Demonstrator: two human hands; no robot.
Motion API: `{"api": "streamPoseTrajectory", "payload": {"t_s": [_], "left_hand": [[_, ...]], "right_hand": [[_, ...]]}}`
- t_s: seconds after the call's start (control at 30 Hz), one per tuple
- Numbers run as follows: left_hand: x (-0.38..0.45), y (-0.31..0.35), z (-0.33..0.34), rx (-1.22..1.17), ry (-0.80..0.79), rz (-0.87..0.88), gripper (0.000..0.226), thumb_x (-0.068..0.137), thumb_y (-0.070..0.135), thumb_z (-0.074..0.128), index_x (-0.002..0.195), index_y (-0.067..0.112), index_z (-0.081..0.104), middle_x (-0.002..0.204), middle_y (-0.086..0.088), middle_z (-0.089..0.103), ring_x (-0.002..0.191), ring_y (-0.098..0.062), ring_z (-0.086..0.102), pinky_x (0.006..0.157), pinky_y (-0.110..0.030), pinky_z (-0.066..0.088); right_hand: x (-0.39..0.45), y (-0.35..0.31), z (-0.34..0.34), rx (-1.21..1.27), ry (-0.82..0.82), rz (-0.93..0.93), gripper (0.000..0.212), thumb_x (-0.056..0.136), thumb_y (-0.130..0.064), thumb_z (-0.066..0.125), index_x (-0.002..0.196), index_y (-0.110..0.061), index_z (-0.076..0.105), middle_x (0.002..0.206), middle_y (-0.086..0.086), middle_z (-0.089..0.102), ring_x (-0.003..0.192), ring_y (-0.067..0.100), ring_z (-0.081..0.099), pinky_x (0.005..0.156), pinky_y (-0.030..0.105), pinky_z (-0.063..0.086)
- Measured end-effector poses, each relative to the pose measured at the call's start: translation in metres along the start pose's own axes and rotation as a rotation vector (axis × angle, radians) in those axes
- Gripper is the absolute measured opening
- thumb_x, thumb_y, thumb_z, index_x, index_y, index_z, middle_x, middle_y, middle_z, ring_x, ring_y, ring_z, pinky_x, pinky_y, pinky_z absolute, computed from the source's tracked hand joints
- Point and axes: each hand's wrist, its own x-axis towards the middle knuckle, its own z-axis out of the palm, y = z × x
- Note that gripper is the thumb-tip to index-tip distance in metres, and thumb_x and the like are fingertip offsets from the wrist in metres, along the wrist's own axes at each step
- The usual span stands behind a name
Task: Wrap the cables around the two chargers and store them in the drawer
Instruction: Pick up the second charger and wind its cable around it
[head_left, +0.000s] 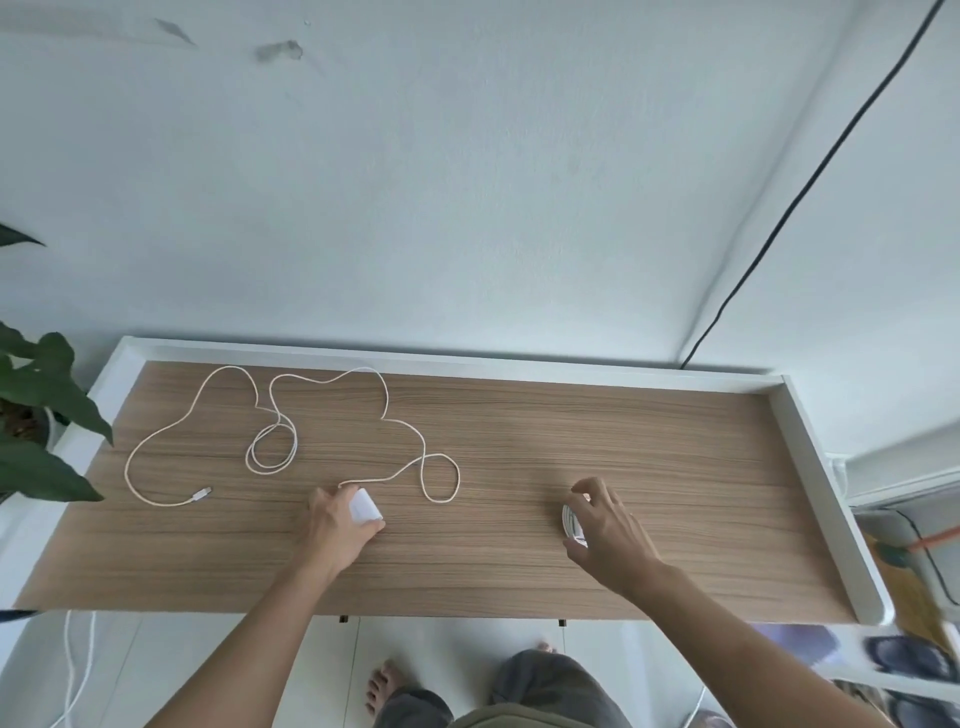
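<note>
While cable sprawls, left hand around charger (white).

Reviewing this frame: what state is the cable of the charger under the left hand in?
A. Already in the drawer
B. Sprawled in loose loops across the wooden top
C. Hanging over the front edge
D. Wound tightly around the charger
B: the left hand grips the white charger while its cable lies unwound in loose loops over the wooden top, its connector end lying free on the wood.
</note>
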Motion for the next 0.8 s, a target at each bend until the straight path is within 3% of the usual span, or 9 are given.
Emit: {"api": "streamPoseTrajectory", "payload": {"t_s": [0.1, 0.17, 0.23, 0.37, 0.43, 0.57, 0.63, 0.7, 0.8], "left_hand": [[-0.005, 0.008, -0.006, -0.071, -0.029, 0.086, 0.067, 0.085, 0.036, 0.079, 0.144, 0.021, 0.051, 0.124, -0.014, 0.047, 0.113, -0.036, 0.058, 0.097, -0.04, 0.048], [-0.01, 0.018, -0.013, -0.102, -0.085, 0.194, 0.071, 0.088, 0.031, 0.077, 0.15, 0.02, 0.045, 0.129, -0.015, 0.047, 0.116, -0.035, 0.057, 0.102, -0.041, 0.046], [-0.017, 0.027, -0.024, -0.08, -0.165, 0.291, 0.075, 0.09, 0.037, 0.075, 0.154, 0.027, 0.038, 0.136, -0.014, 0.05, 0.115, -0.029, 0.057, 0.102, -0.042, 0.048], [-0.035, 0.037, -0.05, -0.074, -0.245, 0.423, 0.078, 0.085, 0.044, 0.079, 0.151, 0.037, 0.038, 0.134, 0.001, 0.055, 0.101, -0.014, 0.062, 0.086, -0.032, 0.054], [-0.046, 0.041, -0.063, -0.06, -0.27, 0.518, 0.075, 0.082, 0.044, 0.081, 0.146, 0.044, 0.042, 0.128, 0.008, 0.052, 0.093, -0.007, 0.06, 0.078, -0.025, 0.052], [-0.06, 0.037, -0.089, -0.061, -0.315, 0.593, 0.074, 0.075, 0.042, 0.085, 0.137, 0.052, 0.047, 0.124, 0.009, 0.052, 0.101, -0.01, 0.06, 0.089, -0.031, 0.053], [-0.066, 0.034, -0.1, -0.061, -0.354, 0.637, 0.073, 0.069, 0.054, 0.086, 0.129, 0.062, 0.045, 0.127, 0.011, 0.052, 0.106, -0.01, 0.058, 0.093, -0.034, 0.054], [-0.074, 0.03, -0.112, -0.085, -0.352, 0.681, 0.058, 0.071, 0.064, 0.079, 0.12, 0.067, 0.046, 0.129, 0.011, 0.055, 0.109, -0.012, 0.059, 0.096, -0.036, 0.053], [-0.081, 0.023, -0.121, -0.15, -0.336, 0.727, 0.03, 0.093, 0.05, 0.066, 0.122, 0.054, 0.061, 0.123, 0.008, 0.056, 0.106, -0.012, 0.06, 0.099, -0.036, 0.051]], "right_hand": [[-0.003, -0.021, -0.004, 0.028, 0.041, -0.036, 0.038, 0.088, -0.028, 0.065, 0.123, -0.016, 0.06, 0.135, 0.004, 0.048, 0.111, 0.023, 0.057, 0.075, 0.026, 0.048], [-0.003, -0.035, -0.009, 0.049, 0.051, -0.069, 0.042, 0.086, -0.032, 0.059, 0.125, -0.019, 0.061, 0.131, 0.006, 0.051, 0.11, 0.024, 0.059, 0.088, 0.04, 0.055], [0.0, -0.049, -0.011, 0.093, 0.078, -0.083, 0.045, 0.083, -0.034, 0.058, 0.126, -0.021, 0.062, 0.13, 0.007, 0.055, 0.113, 0.026, 0.061, 0.093, 0.049, 0.052], [0.009, -0.093, -0.017, 0.2, 0.122, -0.166, 0.05, 0.088, -0.018, 0.064, 0.137, -0.014, 0.055, 0.135, 0.008, 0.054, 0.12, 0.028, 0.059, 0.097, 0.044, 0.053], [0.013, -0.11, -0.02, 0.221, 0.16, -0.189, 0.059, 0.09, -0.016, 0.063, 0.146, -0.018, 0.045, 0.138, 0.005, 0.052, 0.12, 0.027, 0.059, 0.09, 0.044, 0.056], [0.022, -0.14, -0.022, 0.217, 0.207, -0.227, 0.068, 0.095, -0.014, 0.062, 0.155, -0.025, 0.032, 0.144, 0.005, 0.048, 0.122, 0.022, 0.058, 0.085, 0.035, 0.058], [0.026, -0.151, -0.022, 0.227, 0.223, -0.261, 0.066, 0.096, -0.013, 0.062, 0.154, -0.027, 0.035, 0.142, 0.006, 0.049, 0.119, 0.021, 0.058, 0.085, 0.028, 0.053], [0.027, -0.162, -0.02, 0.255, 0.236, -0.274, 0.059, 0.097, -0.016, 0.064, 0.15, -0.028, 0.043, 0.139, 0.004, 0.051, 0.117, 0.019, 0.059, 0.089, 0.028, 0.053], [0.031, -0.174, -0.016, 0.318, 0.272, -0.282, 0.034, 0.097, -0.023, 0.065, 0.13, -0.024, 0.064, 0.128, -0.001, 0.06, 0.112, 0.016, 0.063, 0.092, 0.037, 0.056]]}}
